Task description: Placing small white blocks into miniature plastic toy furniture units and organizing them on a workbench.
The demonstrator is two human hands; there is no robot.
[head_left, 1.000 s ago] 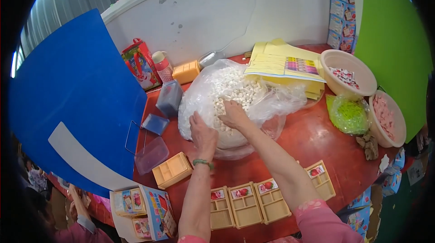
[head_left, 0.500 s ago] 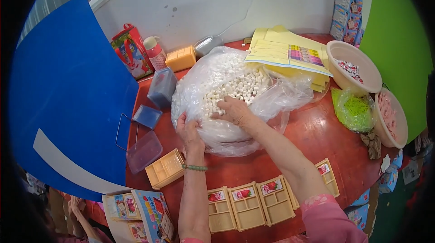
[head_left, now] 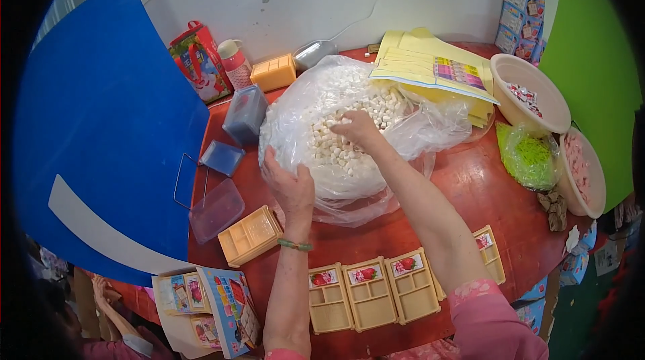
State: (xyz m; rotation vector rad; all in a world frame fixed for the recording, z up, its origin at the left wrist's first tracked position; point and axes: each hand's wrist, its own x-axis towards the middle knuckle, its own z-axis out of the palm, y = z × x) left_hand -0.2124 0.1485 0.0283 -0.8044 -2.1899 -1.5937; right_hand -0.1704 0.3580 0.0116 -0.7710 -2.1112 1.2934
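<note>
A large clear plastic bag (head_left: 285, 115) lies opened on the red table, heaped with small white cubes (head_left: 346, 157). Over the heap is my right hand (head_left: 359, 128), its fingers curled together; whatever they may hold is hidden. My left hand (head_left: 292, 189) stands at the bag's near left edge, thumb and fingers apart, with nothing seen in it. Below that hand sits a stack of orange compartment trays (head_left: 250, 236). Along the near edge lies a row of similar trays (head_left: 369, 296), several bearing a small strawberry-picture packet (head_left: 363, 273) in a top compartment.
Yellow printed sheets (head_left: 430, 71) overlap the bag's far right. To the right stand a tub of small packets (head_left: 504, 68), a bag of green pieces (head_left: 527, 158) and a tub of pink pieces (head_left: 601, 199). Clear plastic boxes (head_left: 245, 115) and a blue panel (head_left: 114, 125) are left.
My right hand has lifted and moved a little away from me over the cubes. My left hand has loosened from the bag's edge and its fingers have spread. The view has shifted slightly.
</note>
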